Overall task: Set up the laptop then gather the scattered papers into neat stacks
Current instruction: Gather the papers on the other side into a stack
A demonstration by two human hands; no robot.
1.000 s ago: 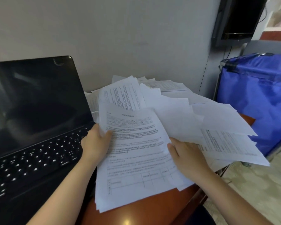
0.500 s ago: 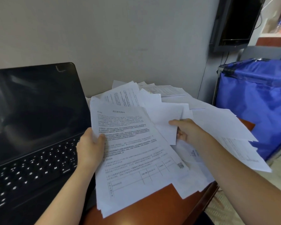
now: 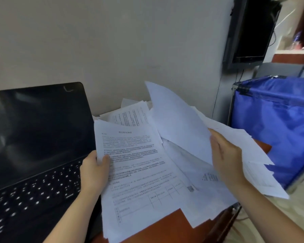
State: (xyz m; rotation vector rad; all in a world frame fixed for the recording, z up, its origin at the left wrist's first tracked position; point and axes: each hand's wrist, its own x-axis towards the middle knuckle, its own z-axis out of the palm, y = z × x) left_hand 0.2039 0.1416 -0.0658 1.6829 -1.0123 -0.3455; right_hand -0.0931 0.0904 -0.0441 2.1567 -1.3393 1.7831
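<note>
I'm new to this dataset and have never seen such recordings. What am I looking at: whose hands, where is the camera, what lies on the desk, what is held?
There is no machine here: a person works with bare hands. Every picture comes from one wide-angle camera worn on the head, looking forward and down, so the arms enter from below. An open laptop, its screen dark, stands at the left on a reddish-brown table. Beside it lie scattered papers, some hanging over the right edge. The left hand grips a printed stack by its left edge, thumb on top. The right hand holds up a blank sheet. A blue fabric bin stands to the right.
</note>
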